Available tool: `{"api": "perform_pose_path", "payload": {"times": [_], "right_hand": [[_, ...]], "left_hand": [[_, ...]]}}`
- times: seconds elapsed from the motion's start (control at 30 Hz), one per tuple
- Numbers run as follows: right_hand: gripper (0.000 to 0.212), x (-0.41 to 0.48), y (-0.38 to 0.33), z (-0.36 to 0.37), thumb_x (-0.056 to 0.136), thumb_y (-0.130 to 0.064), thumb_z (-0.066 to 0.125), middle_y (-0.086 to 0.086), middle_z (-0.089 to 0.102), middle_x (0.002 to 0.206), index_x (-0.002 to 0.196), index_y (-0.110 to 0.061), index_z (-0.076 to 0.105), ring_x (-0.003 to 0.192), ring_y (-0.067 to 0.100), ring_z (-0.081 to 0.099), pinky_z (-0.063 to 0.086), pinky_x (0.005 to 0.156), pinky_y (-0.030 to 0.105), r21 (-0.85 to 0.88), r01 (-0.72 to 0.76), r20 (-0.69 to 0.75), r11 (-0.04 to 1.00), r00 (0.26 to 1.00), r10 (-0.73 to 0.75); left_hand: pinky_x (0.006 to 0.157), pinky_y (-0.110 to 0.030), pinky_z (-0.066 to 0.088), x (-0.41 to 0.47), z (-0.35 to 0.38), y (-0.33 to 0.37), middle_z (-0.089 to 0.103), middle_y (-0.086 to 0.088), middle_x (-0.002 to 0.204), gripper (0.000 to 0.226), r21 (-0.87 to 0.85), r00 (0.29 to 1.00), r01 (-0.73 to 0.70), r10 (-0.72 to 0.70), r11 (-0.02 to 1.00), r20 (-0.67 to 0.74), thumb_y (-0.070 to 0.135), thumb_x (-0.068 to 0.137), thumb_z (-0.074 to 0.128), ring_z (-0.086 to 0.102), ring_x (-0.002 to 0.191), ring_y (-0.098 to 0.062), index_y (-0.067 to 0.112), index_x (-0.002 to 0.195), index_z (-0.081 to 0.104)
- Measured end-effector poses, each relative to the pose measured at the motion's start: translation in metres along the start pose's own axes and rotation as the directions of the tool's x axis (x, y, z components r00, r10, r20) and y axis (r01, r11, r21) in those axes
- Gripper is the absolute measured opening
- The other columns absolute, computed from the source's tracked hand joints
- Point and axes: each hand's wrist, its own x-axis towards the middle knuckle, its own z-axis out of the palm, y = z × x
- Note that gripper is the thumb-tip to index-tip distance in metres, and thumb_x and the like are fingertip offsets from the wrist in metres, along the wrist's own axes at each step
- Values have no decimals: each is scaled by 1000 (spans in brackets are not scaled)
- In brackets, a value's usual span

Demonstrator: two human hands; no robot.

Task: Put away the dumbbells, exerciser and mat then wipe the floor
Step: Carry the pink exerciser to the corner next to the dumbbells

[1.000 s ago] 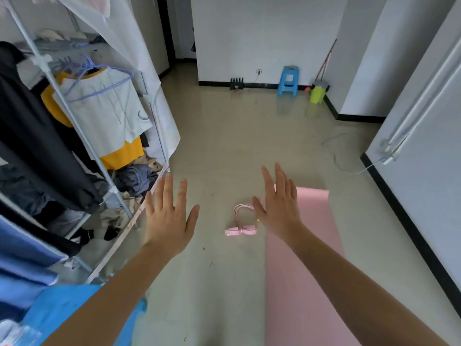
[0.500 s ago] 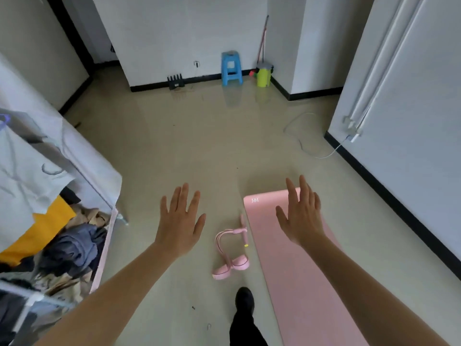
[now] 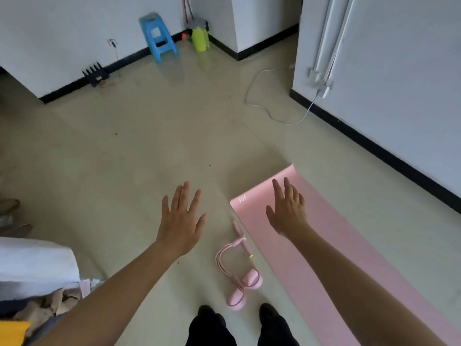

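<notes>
**A:** Where do things stand?

**B:** Both hands are empty. The left hand (image 3: pixel 180 221) and the right hand (image 3: pixel 287 213) are stretched forward, palms down, with the fingers straight and spread. The left hangs over bare floor (image 3: pixel 149 146), and the right is above the far end of the mat (image 3: pixel 331 221). The person is standing, so I judge that neither hand touches anything.

**A:** And the exerciser?

**B:** The exerciser (image 3: pixel 239 268) lies on the floor just beside the mat's left edge, between the two arms and just ahead of the person's feet (image 3: pixel 209 318). No dumbbells are in view.

**A:** Which way does it point?

**B:** Its long axis runs away from the person, nearly parallel to the mat's long edge. The two pedals are at the near end by the feet, the cords loop up the middle, and the handle bar sits at the far end, lying almost along the mat's edge.

**A:** How should it be picked up?

**B:** My advice is to bend down and close one hand round the handle bar, then gather the cords and pedals with the other so nothing swings or drags. The mat lies flat, running from the near right away to the far left. I'd roll it along that length from one short edge once the exerciser is out of the way.
</notes>
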Motion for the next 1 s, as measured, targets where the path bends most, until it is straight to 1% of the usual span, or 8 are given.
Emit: {"api": "perform_pose_path", "payload": {"times": [0.23, 0.4, 0.53, 0.63, 0.73, 0.83, 0.93, 1.0], "right_hand": [[74, 16, -5, 63, 101, -38, 48, 18, 18, 164, 160, -15, 11, 149, 36, 23, 21, 119, 45, 57, -296, 23, 953, 955, 295], [72, 2, -7, 158, 101, -37, 48, 14, 19, 163, 159, -16, 11, 149, 32, 21, 22, 119, 43, 77, -593, 187, 801, 798, 573], [75, 1, -5, 286, 99, -37, 51, 14, 20, 163, 160, -16, 12, 147, 32, 24, 24, 117, 43, 45, -663, 357, 748, 710, 608], [78, 5, 1, 409, 99, -34, 50, 9, 26, 159, 160, -17, 6, 141, 29, 33, 32, 111, 40, 13, -693, 488, 720, 633, 601], [82, 10, 11, 536, 96, -30, 53, 9, 35, 148, 159, -17, 2, 129, 31, 44, 43, 96, 41, 8, -714, 561, 700, 582, 588], [86, 10, 21, 649, 95, -32, 57, 12, 30, 149, 159, -18, 1, 125, 36, 47, 46, 94, 45, 47, -731, 586, 680, 572, 575], [100, -2, 37, 735, 91, -51, 61, 21, 10, 160, 159, -22, -7, 128, 43, 43, 41, 102, 48, -19, -745, 541, 666, 553, 634], [114, -15, 48, 780, 83, -73, 54, 28, 10, 158, 155, -26, -22, 131, 47, 39, 29, 112, 51, -145, -737, 486, 660, 528, 696]], "left_hand": [[109, -60, 29, 134, 75, -24, 25, -23, 157, 65, 25, 936, -335, 329, 942, 128, 42, 94, 50, 28, 143, -38, 10, 149, 35], [116, -54, 17, 203, 184, -9, 6, -19, 162, 66, -12, 782, -565, 540, 825, 311, 46, 100, 28, 10, 149, -33, 14, 155, 13], [114, -55, 21, 232, 314, 13, 11, -22, 160, 65, -33, 649, -714, 679, 699, 343, 44, 99, 31, 16, 147, -36, 12, 154, 19], [112, -56, 25, 239, 430, 35, 20, -23, 158, 62, -87, 639, -707, 687, 702, 346, 40, 99, 38, 20, 146, -37, 10, 151, 26], [112, -54, 27, 231, 559, 52, 24, -24, 155, 63, -159, 698, -604, 615, 781, 367, 36, 95, 47, 22, 144, -38, 11, 149, 27], [108, -54, 31, 213, 676, 62, 21, -24, 155, 72, -157, 698, -579, 586, 800, 411, 34, 93, 50, 24, 141, -40, 16, 153, 16], [109, -55, 29, 207, 767, 69, 4, -23, 160, 88, -90, 688, -583, 550, 807, 473, 37, 91, 56, 18, 143, -43, 26, 156, -2], [105, -53, 31, 208, 808, 71, 2, -26, 159, 96, -38, 710, -556, 498, 831, 498, 39, 88, 61, 22, 140, -44, 30, 155, -8]]}}
